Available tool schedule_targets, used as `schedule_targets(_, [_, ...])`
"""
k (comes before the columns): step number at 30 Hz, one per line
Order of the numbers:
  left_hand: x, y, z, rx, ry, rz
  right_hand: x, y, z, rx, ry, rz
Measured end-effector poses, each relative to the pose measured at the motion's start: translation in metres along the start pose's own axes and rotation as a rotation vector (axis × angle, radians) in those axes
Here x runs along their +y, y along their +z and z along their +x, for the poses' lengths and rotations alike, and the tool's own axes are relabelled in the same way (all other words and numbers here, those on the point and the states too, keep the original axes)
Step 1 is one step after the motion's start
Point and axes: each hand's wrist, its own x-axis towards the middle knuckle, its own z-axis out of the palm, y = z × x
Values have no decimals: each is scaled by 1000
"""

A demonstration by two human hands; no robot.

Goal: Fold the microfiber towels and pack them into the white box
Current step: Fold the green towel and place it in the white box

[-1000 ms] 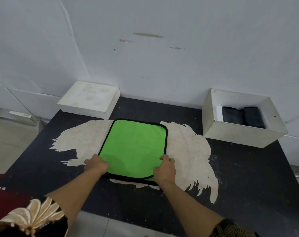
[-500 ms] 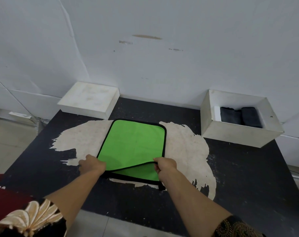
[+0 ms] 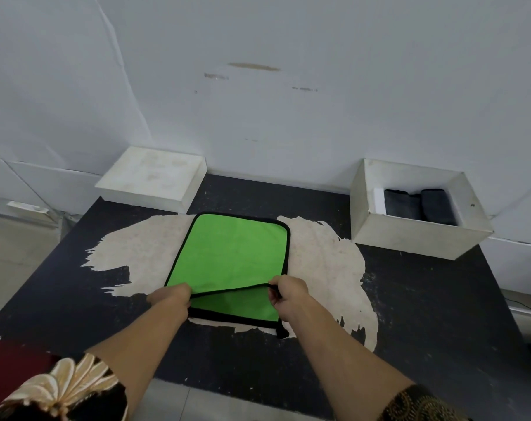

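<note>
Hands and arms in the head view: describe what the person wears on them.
The left hand and right hand are bare, without gloves. The left sleeve is dark with large cream-gold petal shapes; the right sleeve is dark with a fine gold pattern.

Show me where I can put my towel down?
Bare table lies right of the green towel, in front of the white box. More lies left of it, before the white block. The middle is crowded: left hand and right hand grip the towel.

One green towel [image 3: 231, 253] — two dark towels [image 3: 403, 205].
</note>
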Motion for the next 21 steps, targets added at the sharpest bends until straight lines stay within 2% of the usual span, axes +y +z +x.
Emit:
schedule_targets(4, [4,-3,10,61,53,-13,-1,-4,6,24,-21,-75])
schedule_targets(9, [11,-7,19,7,144,56,1,-13,16,68,-45,-168])
schedule_targets(14, [21,-12,17,35,176,83,7,-17,27,115,-89,-271])
schedule_targets(21, [27,-14,29,-62,191,159,-1,-16,31,62,-71,-197])
